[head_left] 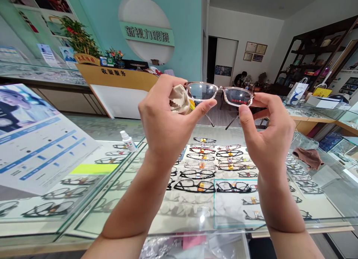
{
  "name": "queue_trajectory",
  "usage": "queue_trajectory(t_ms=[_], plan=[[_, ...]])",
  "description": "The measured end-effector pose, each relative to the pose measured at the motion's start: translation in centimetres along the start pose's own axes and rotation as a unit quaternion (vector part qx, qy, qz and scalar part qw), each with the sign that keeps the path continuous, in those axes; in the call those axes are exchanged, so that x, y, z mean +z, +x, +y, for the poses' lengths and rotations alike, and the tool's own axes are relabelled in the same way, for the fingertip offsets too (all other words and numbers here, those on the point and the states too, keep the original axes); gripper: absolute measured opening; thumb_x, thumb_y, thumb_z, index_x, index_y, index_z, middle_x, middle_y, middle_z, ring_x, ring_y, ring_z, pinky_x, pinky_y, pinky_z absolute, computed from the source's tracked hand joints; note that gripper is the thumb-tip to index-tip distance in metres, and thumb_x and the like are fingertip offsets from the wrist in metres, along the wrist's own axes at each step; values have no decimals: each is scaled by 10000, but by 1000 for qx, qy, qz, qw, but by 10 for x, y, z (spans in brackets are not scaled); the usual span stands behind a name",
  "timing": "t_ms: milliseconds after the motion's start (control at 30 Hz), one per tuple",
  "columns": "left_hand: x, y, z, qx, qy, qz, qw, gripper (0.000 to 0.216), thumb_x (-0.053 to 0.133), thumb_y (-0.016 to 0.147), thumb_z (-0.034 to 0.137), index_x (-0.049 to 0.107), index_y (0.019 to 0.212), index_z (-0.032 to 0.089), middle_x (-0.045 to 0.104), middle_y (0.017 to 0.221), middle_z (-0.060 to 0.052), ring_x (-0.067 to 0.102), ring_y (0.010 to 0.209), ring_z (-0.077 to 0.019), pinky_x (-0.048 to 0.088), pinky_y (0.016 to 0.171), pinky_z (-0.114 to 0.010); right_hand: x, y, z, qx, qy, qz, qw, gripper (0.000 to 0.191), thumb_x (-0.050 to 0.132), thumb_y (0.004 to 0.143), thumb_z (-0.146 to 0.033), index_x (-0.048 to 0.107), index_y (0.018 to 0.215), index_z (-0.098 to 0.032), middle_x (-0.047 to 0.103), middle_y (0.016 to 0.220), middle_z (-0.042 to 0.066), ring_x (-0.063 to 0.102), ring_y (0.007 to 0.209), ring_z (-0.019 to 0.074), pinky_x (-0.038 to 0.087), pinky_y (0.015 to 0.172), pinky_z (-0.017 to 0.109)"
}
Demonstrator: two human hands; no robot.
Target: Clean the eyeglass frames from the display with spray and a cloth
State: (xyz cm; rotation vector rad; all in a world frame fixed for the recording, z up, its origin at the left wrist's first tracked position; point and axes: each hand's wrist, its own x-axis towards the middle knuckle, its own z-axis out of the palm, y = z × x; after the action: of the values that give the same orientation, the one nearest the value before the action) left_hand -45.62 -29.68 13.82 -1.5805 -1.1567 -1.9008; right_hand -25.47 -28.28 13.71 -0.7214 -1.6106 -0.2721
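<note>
A pair of eyeglasses point(220, 88) with clear rims is held up between my two hands above the glass display case. Red lettering shows on one lens, and the temples hang down behind. My left hand point(170, 113) is closed on the left end of the frame, its thumb under the left lens. Tucked in the same hand is a beige cloth point(179, 99) with a bit of yellow beside it. At the right end of the frame, my right hand point(265, 128) pinches the rim with thumb and fingers.
Below, the glass display case point(167, 226) holds several rows of spectacles. On the glass are a white spray bottle point(128, 141), a printed leaflet point(41, 139) at left and a brown cloth point(308, 157) at right. A yellow-topped counter point(117, 80) stands behind.
</note>
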Motion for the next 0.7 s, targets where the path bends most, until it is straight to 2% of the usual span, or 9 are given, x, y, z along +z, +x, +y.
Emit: queue_trajectory(t_ms=[233, 433, 633, 700], plan=[[2, 0, -3, -26, -10, -24, 999, 390, 885, 744, 653, 704, 923, 358, 687, 734, -7, 657, 749, -271, 475, 614, -455, 0, 1, -2, 8, 8, 12, 1000, 236, 649, 1045, -463, 669, 1146, -251, 717, 1084, 90, 710, 888, 253, 594, 732, 386], [6, -1, -6, -23, 5, -21, 999, 374, 867, 760, 667, 712, 938, 376, 707, 737, -7, 669, 718, -258, 508, 591, -433, -2, 1, -4, -5, 55, 41, 998, 193, 741, 1001, -372, 685, 1100, -216, 706, 1058, 70, 710, 915, 245, 570, 724, 382], [13, -2, -12, -57, -43, -54, 996, 502, 820, 783, 730, 713, 972, 277, 744, 829, -6, 694, 803, -216, 559, 679, -351, -1, 1, -1, -44, 69, 63, 995, 182, 760, 992, -325, 683, 1121, -223, 673, 1029, 53, 676, 911, 224, 578, 722, 368], [14, -3, -13, -71, -59, -62, 994, 516, 837, 776, 721, 715, 989, 267, 750, 867, -14, 699, 836, -211, 567, 715, -344, 0, 1, 2, -45, 73, 59, 995, 200, 757, 1000, -347, 680, 1149, -239, 666, 1041, 51, 675, 932, 229, 601, 773, 393]])
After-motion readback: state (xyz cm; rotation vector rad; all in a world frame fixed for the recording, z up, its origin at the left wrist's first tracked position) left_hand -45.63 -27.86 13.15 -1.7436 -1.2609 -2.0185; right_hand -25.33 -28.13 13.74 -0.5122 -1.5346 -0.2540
